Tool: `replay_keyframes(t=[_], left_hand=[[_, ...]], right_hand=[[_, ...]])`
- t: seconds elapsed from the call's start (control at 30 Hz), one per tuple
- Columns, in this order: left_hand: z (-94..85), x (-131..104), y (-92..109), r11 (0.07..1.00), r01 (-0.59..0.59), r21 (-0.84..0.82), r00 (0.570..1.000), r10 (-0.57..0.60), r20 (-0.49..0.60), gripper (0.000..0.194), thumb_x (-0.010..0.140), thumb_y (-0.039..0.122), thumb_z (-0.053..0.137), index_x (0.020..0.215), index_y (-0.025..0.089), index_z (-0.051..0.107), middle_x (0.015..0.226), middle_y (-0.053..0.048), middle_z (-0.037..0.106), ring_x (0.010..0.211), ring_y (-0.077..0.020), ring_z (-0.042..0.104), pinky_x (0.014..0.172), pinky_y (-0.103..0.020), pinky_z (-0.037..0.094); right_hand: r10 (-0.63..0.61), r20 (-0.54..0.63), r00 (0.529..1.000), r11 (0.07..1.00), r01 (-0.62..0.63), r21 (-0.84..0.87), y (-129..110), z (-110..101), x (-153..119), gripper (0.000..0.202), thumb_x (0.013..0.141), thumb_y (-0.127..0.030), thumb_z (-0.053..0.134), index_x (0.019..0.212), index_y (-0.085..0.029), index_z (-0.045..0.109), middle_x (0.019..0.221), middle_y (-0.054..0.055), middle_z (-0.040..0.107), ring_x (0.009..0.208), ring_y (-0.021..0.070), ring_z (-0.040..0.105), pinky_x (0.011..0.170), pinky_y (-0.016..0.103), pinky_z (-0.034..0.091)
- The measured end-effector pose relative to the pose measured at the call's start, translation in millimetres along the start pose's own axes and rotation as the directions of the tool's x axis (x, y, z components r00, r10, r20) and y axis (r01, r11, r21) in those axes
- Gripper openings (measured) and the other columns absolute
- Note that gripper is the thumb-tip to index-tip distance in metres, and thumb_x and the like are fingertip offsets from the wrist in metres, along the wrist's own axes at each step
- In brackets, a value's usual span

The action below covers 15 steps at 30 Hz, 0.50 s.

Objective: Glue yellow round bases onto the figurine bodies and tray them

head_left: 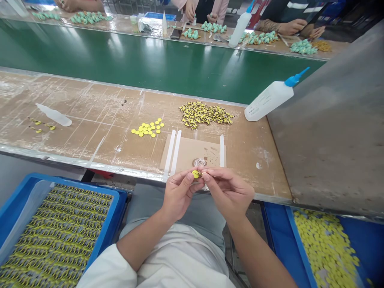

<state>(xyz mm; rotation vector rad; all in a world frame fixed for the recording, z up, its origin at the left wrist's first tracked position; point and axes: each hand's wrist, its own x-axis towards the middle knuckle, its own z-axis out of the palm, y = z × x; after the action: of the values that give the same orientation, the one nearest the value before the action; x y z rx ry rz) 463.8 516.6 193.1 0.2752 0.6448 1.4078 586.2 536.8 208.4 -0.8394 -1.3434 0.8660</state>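
Note:
Between finger and thumb, my left hand [180, 190] pinches a small round yellow disc [195, 174]. My right hand [229, 190] pinches a tiny dark-and-yellow piece against the disc's right side; the fingertips mostly hide it. Both hands meet just over the table's front edge. Right behind them, a cardboard sheet [192, 150] with white tape strips carries a small ring-shaped whitish blob [199, 162]. Farther back lies a heap of small yellow-and-black pieces [205, 115]. Loose yellow discs [147, 129] are scattered to its left.
A white squeeze bottle [268, 100] leans near a metal panel [333, 120]. Blue trays hold rows of yellow-black pieces [60, 232] at left and yellow discs [327, 248] at right. Beyond the green belt [120, 56], other people work with mint-green pieces [214, 27]. A translucent nozzle-shaped piece [55, 115] lies left.

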Motion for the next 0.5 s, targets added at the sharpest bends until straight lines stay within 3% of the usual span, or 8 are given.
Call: replay_keyframes(t=[0.5], left_hand=[[-1.6, 0.5, -2.0, 1.000, -0.025, 0.006, 0.999, 0.026, -0.044, 0.022, 0.078, 0.030, 0.086, 0.098, 0.021, 0.082, 0.096, -0.004, 0.082, 0.080, -0.0105, 0.077, 0.077, -0.013, 0.062]], right_hand=[[-0.016, 0.039, 0.999, 0.998, 0.019, -0.065, 5.3, -1.0, -0.4, 0.013, 0.090, -0.011, 0.077, 0.098, -0.021, 0.075, 0.100, 0.007, 0.075, 0.093, 0.0245, 0.075, 0.085, 0.038, 0.066]])
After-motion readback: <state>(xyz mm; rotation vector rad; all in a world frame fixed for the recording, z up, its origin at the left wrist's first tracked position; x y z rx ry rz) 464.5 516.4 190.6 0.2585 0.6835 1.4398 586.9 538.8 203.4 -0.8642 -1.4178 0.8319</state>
